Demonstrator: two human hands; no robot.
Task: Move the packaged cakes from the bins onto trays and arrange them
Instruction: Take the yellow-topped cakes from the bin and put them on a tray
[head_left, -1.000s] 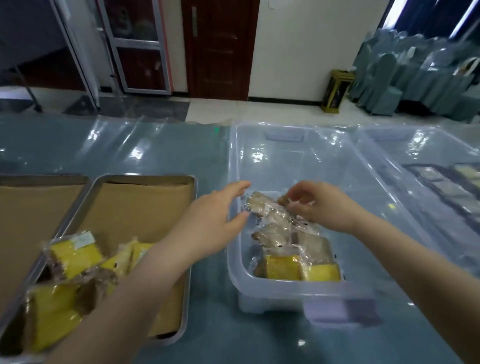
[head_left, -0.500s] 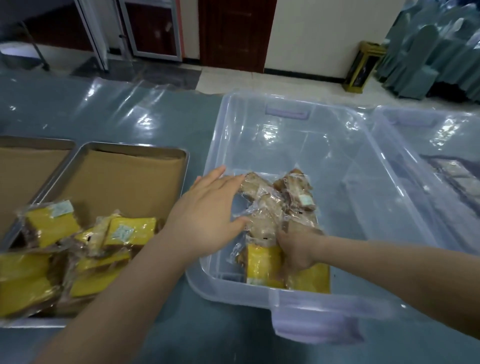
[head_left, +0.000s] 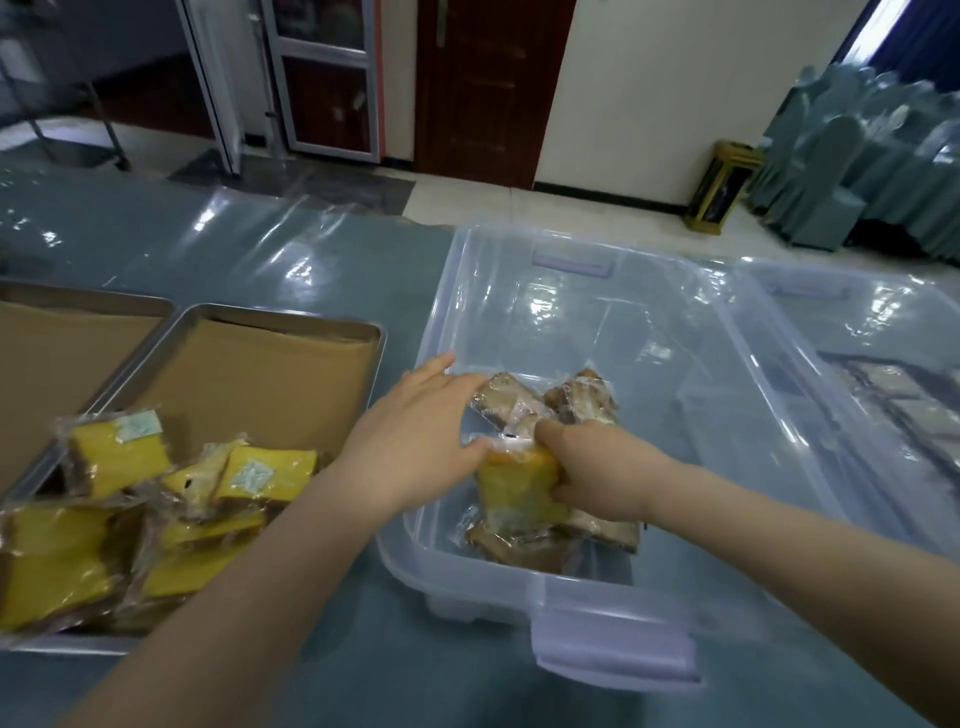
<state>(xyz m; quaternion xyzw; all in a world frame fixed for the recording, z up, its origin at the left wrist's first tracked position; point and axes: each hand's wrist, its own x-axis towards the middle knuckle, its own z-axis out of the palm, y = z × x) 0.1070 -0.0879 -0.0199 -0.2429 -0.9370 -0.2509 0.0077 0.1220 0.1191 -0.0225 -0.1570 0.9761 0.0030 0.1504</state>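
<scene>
Two hands work inside a clear plastic bin (head_left: 623, 332) on the film-covered tabletop (head_left: 311, 260). The right hand (head_left: 597, 473) curls its fingers round a yellow packaged cake (head_left: 519, 493) close to the bin's near edge. The left hand (head_left: 415, 452) reaches over the bin's left wall with fingers stretched flat, its tips touching a brown wrapped cake (head_left: 506, 397) and gripping nothing. A few other wrapped cakes (head_left: 587, 395) lie heaped beside and under the held one, toward the bin's near left corner. The wrappers look slick and loosely crinkled, so a pull on the film alone could let the cake slip from the grip. It could also drag a neighbour up and drop it back. The lift must clear the left wall too, and a snag there could shift or tip what looks like a light bin. On the paper-lined tray (head_left: 270, 364) to the left, yellow cakes (head_left: 119, 457) sit in a jumbled pile at its near end. Another piece laid on top there could slide toward the rim instead of settling into a row.
</scene>
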